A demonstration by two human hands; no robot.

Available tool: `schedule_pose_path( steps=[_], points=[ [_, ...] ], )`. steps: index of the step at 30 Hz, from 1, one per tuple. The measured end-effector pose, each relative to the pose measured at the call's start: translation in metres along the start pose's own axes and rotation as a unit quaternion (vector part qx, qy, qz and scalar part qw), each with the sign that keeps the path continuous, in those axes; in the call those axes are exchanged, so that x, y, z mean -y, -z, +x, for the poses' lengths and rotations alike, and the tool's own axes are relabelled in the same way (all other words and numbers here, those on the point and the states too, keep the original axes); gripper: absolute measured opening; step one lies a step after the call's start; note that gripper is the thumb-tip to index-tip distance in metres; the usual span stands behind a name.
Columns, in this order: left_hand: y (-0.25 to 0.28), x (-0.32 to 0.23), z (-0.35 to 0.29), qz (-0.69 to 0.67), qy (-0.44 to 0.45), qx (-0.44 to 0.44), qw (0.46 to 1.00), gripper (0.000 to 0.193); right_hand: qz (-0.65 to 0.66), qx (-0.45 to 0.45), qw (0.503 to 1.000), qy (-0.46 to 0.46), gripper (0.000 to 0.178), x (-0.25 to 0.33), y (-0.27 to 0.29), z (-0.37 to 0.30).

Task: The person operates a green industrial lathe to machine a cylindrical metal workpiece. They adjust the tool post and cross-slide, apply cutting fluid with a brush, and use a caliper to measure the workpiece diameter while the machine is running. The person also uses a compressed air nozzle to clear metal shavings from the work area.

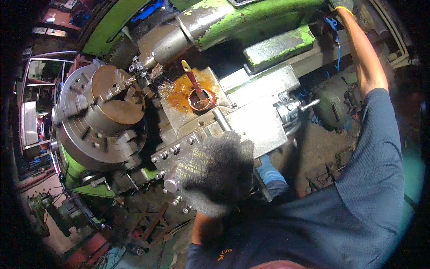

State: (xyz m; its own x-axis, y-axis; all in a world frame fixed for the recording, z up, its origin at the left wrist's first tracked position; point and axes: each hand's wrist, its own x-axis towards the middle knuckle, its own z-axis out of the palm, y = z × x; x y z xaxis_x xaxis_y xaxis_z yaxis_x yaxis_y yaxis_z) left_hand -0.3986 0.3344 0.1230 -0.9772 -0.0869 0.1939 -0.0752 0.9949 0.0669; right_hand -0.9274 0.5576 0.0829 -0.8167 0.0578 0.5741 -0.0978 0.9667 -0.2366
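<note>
My left hand [215, 172], in a grey knit glove, is closed over the tool post [172, 154] of a metal lathe. What lies under its fingers is hidden; a short steel bar [221, 120] pokes out just beyond them. Stretched far to the upper right, my right hand [344, 4], also gloved, is at the tailstock's [255, 20] outer end. The frame's edge cuts it off, so its grip does not show. Left of the tool post, a large chuck [74, 130] holds a stepped round workpiece [109, 78]. The tailstock's small drill chuck [139, 67] points into its face.
A brush [190, 74] with a red handle stands in a small tin [201, 107] of dark liquid on the oily cross slide [172, 107]. Metal chips lie nearby. A crank handle [309, 105] juts from the slide's right end. Another machine [67, 210] stands lower left.
</note>
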Motion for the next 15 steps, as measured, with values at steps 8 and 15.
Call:
schedule_pose_path(
  steps=[8, 15],
  points=[
    [0.015, 0.0, 0.009, -0.074, 0.062, 0.032, 0.995, 0.021, -0.009, 0.026, 1.0, -0.005, 0.035, 0.002, 0.002, 0.006],
    [0.01, 0.006, 0.012, -0.072, 0.033, 0.021, 0.997, 0.02, 0.0, -0.003, 1.0, 0.014, 0.033, -0.009, 0.004, 0.005]
  ],
)
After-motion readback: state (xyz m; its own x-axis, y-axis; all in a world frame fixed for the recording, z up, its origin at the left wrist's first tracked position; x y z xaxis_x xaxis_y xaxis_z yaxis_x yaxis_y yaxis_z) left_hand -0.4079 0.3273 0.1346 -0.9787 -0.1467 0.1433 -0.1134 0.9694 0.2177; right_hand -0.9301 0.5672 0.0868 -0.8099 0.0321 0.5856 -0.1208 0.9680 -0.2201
